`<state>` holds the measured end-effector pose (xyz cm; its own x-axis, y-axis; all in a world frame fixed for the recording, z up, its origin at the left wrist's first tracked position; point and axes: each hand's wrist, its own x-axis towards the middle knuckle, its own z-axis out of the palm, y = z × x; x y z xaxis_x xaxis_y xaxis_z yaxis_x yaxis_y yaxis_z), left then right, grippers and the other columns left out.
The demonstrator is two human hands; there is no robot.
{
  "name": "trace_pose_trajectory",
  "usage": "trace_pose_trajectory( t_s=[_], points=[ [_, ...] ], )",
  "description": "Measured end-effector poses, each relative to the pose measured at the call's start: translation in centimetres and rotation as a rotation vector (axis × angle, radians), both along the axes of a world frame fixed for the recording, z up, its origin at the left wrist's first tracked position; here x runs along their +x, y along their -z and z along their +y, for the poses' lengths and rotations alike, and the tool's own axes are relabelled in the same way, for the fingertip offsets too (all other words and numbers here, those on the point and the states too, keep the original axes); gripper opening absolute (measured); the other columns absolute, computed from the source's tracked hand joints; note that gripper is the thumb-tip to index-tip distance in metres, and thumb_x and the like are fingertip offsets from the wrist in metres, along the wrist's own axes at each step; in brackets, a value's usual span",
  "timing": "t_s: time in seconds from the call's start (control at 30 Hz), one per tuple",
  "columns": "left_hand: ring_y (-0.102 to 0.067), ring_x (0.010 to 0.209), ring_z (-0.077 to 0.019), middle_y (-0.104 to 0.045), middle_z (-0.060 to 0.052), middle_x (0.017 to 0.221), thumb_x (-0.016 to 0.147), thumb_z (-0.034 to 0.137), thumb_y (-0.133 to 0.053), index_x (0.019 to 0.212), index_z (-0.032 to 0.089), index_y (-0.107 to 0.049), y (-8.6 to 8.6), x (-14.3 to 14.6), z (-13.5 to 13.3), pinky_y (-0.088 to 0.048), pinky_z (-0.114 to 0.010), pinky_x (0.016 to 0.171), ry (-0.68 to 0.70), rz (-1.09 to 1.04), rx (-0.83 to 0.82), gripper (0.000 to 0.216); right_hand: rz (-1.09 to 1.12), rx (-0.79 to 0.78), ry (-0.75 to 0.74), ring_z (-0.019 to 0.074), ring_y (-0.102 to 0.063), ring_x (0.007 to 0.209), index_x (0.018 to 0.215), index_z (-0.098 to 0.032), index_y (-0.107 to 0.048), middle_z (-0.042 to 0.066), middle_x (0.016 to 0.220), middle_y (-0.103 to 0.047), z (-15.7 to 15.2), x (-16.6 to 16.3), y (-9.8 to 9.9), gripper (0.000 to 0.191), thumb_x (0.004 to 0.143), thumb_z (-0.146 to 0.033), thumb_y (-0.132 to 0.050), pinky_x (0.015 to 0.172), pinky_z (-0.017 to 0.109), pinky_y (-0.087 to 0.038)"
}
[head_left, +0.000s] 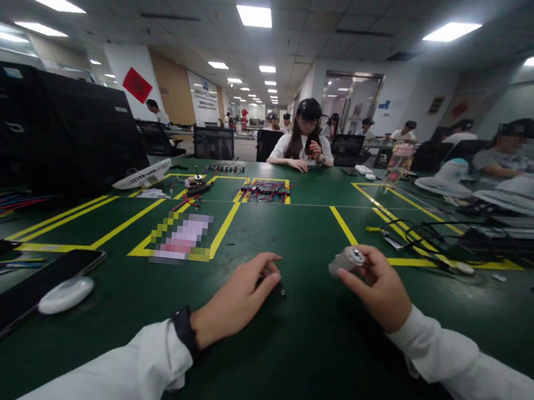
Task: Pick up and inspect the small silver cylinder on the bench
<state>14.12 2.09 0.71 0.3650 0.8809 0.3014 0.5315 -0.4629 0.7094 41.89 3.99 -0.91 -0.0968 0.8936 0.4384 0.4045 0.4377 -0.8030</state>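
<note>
- Over the green tabletop (297, 368), right of centre, a gray cylinder (340, 262) is tilting slightly, its metallic end facing up and right.
- Around it, the right hand (384, 292) is pinching with thumb and fingers, the thumb pressing on the near side.
- Well apart to the left, the left hand (237, 299) is curling with its palm turned inward; beside its thumb a small dark piece (283, 292) is showing a ring-like tip, and I cannot tell whether the fingers are gripping it.
- Beyond the hands, yellow tape (225, 230) is marking out areas, one framing a wire bundle (268, 190).
- At the left, a white oval object (66, 295) is lying beside a black slab (22, 301).
- Toward the right, black cables (400, 230) are looping across the tape.
- Across the table, another person (282, 147) is sitting with one hand resting on the surface and the other raised; near them a bottle (398, 166) is standing upright.
</note>
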Motion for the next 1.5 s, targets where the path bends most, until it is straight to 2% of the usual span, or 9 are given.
trace_pose_trajectory(
  t_s=[0.2, 0.43, 0.5, 0.6, 0.73, 0.83, 1.07, 1.27, 1.5],
  points=[
    [-0.066, 0.088, -0.0203, -0.067, -0.004, 0.093, 0.092, 0.042, -0.045, 0.116, 0.020, -0.054, 0.4, -7.1, -0.2, -0.050, -0.036, 0.086, -0.283, -0.283, -0.148, 0.033, -0.320, 0.115, 0.567, 0.0258, -0.059, 0.094, 0.115, -0.018, -0.049, 0.014, 0.109, -0.058, 0.1, 13.9, 1.0, 0.061, 0.066, -0.050, -0.069, 0.086, 0.041, -0.048],
    [-0.066, 0.085, -0.0193, -0.069, 0.001, 0.087, 0.083, 0.042, -0.061, 0.114, 0.021, -0.056, 0.5, -15.3, -2.1, -0.055, -0.030, 0.081, -0.594, -0.544, -0.320, 0.037, -0.565, -0.169, 0.743, 0.0245, -0.061, 0.075, 0.109, -0.023, -0.050, 0.017, 0.099, -0.060, -2.0, 24.5, 2.0, 0.056, 0.067, -0.057, -0.066, 0.067, 0.039, -0.048],
    [-0.066, 0.082, -0.0178, -0.069, 0.001, 0.083, 0.082, 0.039, -0.063, 0.111, 0.021, -0.058, 0.7, -16.4, -2.3, -0.056, -0.028, 0.077, -0.649, -0.620, -0.333, 0.034, -0.621, -0.125, 0.754, 0.0261, -0.061, 0.077, 0.109, -0.023, -0.050, 0.017, 0.101, -0.059, -2.2, 24.8, 1.9, 0.060, 0.066, -0.062, -0.065, 0.067, 0.041, -0.049],
    [-0.066, 0.077, -0.0157, -0.069, 0.000, 0.082, 0.079, 0.039, -0.067, 0.108, 0.022, -0.059, 1.4, -17.2, -2.0, -0.056, -0.024, 0.072, -0.660, -0.678, -0.332, 0.035, -0.814, 0.272, 0.793, 0.0346, -0.057, 0.097, 0.113, -0.020, -0.051, 0.017, 0.108, -0.058, -2.2, 22.1, 0.9, 0.070, 0.064, -0.069, -0.061, 0.081, 0.050, -0.047],
    [-0.065, 0.084, -0.0158, -0.068, 0.000, 0.090, 0.081, 0.046, -0.064, 0.116, 0.025, -0.057, 2.3, -17.5, -1.5, -0.054, -0.023, 0.077, -0.599, -0.541, -0.322, 0.041, -0.958, 0.671, 0.231, 0.0250, -0.056, 0.104, 0.117, -0.025, -0.054, 0.007, 0.113, -0.060, -2.5, 13.1, -0.5, 0.042, 0.078, -0.039, -0.062, 0.090, 0.045, -0.044],
    [-0.065, 0.085, -0.0165, -0.067, 0.000, 0.092, 0.083, 0.049, -0.059, 0.119, 0.026, -0.056, 2.4, -17.7, -1.6, -0.053, -0.025, 0.079, -0.583, -0.465, -0.317, 0.043, -0.859, 0.560, -0.178, 0.0151, -0.056, 0.100, 0.115, -0.026, -0.058, 0.003, 0.111, -0.061, -2.5, 4.7, -0.3, 0.029, 0.086, -0.024, -0.054, 0.087, 0.035, -0.046],
    [-0.064, 0.083, -0.0182, -0.066, -0.001, 0.088, 0.083, 0.052, -0.058, 0.116, 0.023, -0.054, 1.6, -17.3, -2.3, -0.052, -0.028, 0.079, -0.542, -0.398, -0.303, 0.044, -0.670, 0.192, -0.365, 0.0158, -0.053, 0.098, 0.113, -0.022, -0.064, 0.006, 0.106, -0.060, -0.3, -7.1, 0.1, 0.030, 0.086, -0.034, -0.058, 0.087, 0.034, -0.046],
    [-0.065, 0.087, -0.0209, -0.066, -0.002, 0.092, 0.084, 0.054, -0.054, 0.118, 0.023, -0.052, 1.1, -17.5, -2.8, -0.050, -0.034, 0.085, -0.519, -0.299, -0.338, 0.046, -0.682, 0.312, -0.257, 0.0140, -0.055, 0.090, 0.096, -0.018, -0.066, 0.006, 0.096, -0.062, -0.3, -3.6, -0.6, 0.022, 0.091, -0.027, -0.046, 0.081, 0.031, -0.045],
    [-0.064, 0.087, -0.0228, -0.067, -0.002, 0.087, 0.084, 0.055, -0.052, 0.105, 0.022, -0.058, 0.5, -17.0, -2.7, -0.047, -0.035, 0.084, -0.516, -0.149, -0.341, 0.040, -0.900, 0.597, 0.497, 0.0243, -0.058, 0.094, 0.091, -0.016, -0.059, 0.012, 0.097, -0.064, -0.7, 14.3, -2.0, 0.029, 0.085, -0.040, -0.045, 0.090, 0.043, -0.039]
  ],
)
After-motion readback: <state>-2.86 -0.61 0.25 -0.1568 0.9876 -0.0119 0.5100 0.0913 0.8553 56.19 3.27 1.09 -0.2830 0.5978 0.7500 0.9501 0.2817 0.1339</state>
